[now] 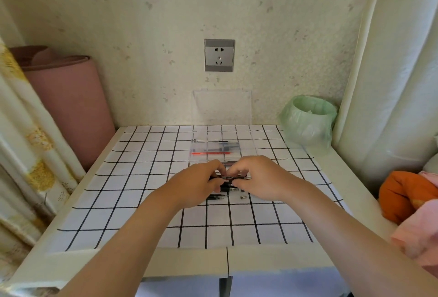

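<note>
Forearms (132,237) converging, left grip (201,183), right grip (256,178), both pinching black pens (228,186) between them

Before me, a white tablecloth (142,178) gridded in black. I note a red pen (211,153), green bag (308,123), pink mat (71,107).

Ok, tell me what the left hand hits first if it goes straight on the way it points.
Most likely the right hand: the left hand points forward and rightward, and both hold the black pens between them. Beyond lies the open clear box, though depth is unsure.
</note>
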Available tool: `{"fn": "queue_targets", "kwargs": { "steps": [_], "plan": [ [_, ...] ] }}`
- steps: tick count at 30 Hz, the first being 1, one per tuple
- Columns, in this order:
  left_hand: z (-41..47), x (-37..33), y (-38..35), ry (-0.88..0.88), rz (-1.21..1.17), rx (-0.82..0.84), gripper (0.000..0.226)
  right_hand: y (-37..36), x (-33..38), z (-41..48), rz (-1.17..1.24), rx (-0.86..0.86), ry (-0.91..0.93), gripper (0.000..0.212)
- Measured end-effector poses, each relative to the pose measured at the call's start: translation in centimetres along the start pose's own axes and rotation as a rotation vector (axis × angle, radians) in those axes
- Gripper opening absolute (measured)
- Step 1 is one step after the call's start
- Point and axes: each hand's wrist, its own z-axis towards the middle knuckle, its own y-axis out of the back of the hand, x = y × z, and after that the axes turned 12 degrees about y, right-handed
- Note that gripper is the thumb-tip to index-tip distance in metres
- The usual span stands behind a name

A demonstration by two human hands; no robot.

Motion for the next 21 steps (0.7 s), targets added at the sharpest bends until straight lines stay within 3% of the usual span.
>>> {"fn": "queue_targets", "kwargs": {
  "steps": [3,8,16,21],
  "plan": [
    [0.0,0.2,0.0,0.028,0.067,-0.017,0.021,0.1,-0.4,0.0,-0.028,0.015,-0.047,0.036],
    [0.1,0.9,0.2,0.046,0.100,0.011,0.028,0.4,-1.2,-0.4,-0.116,0.126,-0.117,0.018],
    [0.1,0.7,0.0,0.030,0.063,0.047,0.017,0.1,-0.8,-0.5,-0.164,0.222,-0.150,0.018],
    [-0.2,0.5,0.0,0.004,0.049,0.048,0.022,-0.5,-1.0,-0.4,-0.213,0.216,-0.147,0.012]
  ]
}}
